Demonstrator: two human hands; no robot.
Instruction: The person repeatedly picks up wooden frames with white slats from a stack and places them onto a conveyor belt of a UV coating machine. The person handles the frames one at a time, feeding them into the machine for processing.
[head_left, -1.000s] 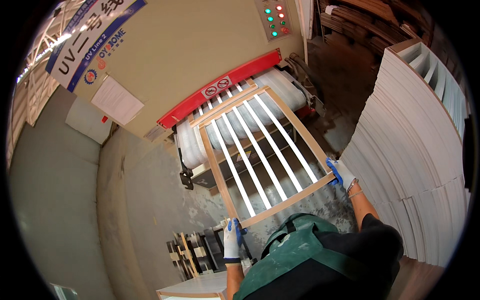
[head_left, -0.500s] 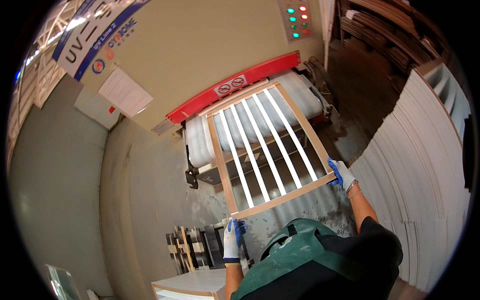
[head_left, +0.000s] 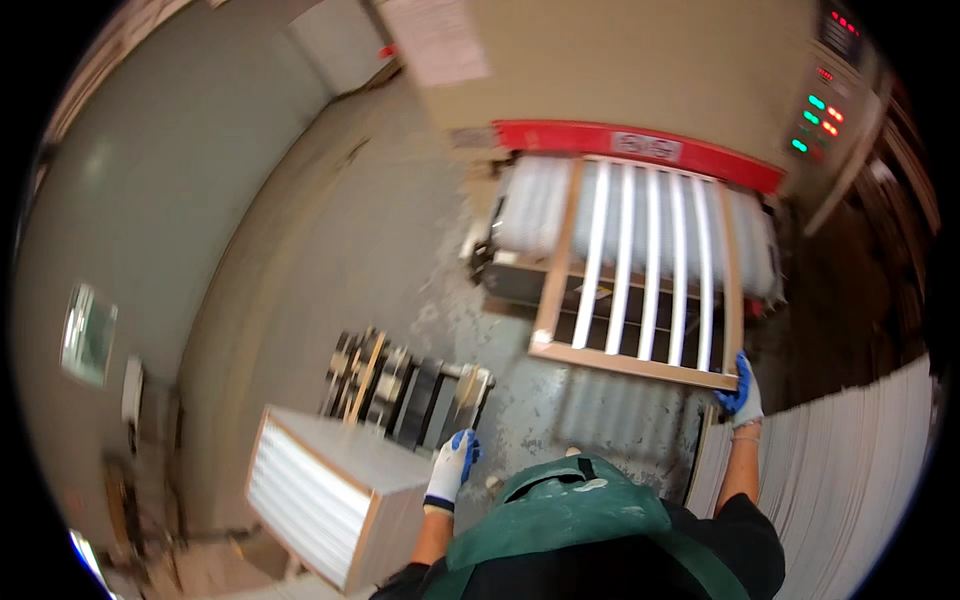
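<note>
A slatted panel, with a brown wooden border and several white slats, slopes from the roller bed of a large beige machine toward me. Its far end lies on the bed under the red bar; its near end hangs out over the floor. My right hand, in a white and blue glove, grips the near right corner. My left hand, gloved alike, is off the panel, below its near left corner. Its fingers are loosely bent and apart, and I see nothing in them.
A stack of panels stands at my left, in front of a slatted wooden pallet. Tall stacked white sheets rise close on my right. Lit green and red buttons mark the machine's right side. A grey wall runs along the left.
My left hand has let go of the panel's near left corner and drawn back. My right hand keeps its corner. The view has turned left, bringing the stack at my left further into sight.
</note>
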